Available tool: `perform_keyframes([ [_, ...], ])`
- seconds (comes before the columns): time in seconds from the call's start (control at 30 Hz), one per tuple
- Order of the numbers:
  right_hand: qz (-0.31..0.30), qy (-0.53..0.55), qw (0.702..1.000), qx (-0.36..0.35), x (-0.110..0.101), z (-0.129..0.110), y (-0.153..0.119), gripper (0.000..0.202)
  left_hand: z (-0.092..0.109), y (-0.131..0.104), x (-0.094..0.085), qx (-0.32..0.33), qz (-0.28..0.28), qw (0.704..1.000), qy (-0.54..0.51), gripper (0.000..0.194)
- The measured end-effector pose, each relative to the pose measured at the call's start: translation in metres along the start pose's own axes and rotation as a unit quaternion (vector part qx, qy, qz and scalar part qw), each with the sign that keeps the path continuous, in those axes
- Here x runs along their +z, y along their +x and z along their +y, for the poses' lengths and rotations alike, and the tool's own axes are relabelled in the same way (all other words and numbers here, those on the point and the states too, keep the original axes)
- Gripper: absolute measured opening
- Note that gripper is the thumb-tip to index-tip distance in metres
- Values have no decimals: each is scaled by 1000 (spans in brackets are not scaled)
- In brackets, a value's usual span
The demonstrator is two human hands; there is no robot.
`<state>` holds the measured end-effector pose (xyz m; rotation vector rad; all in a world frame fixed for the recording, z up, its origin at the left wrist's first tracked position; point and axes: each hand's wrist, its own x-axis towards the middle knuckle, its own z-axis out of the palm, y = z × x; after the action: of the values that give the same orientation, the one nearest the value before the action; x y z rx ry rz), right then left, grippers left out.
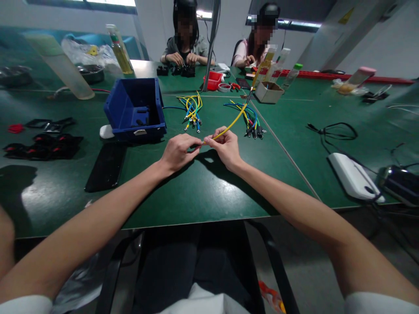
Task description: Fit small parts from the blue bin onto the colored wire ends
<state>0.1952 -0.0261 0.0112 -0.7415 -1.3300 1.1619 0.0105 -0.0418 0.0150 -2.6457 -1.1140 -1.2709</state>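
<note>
Detail work tbh, had the yellow wire [235, 121] pinched near one end by left hand [181, 150] and right hand [227, 146] just over the tabletop [203, 192], seemingly at the end-fiddling step, so probably needed a steady hold next.

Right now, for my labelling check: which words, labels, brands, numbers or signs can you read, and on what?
No text can be read.
Yellow sign at upper right: too blurred to read.
Pale label on the front of the blue bin: too small to read.
Bottles behind the cardboard box: any print is too blurred.
Yellow wire in the hands: no readable marking.
</note>
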Motion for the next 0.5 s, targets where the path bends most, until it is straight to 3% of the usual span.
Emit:
perform_keyframes([
  [0.27,55,-23,998,-11,1,-1,2,48,-2,-2,0,-22,24,999,-8,15],
  [0.5,34,-20,999,1,2,-1,0,47,1,-2,1,-10,53,998,-21,13],
])
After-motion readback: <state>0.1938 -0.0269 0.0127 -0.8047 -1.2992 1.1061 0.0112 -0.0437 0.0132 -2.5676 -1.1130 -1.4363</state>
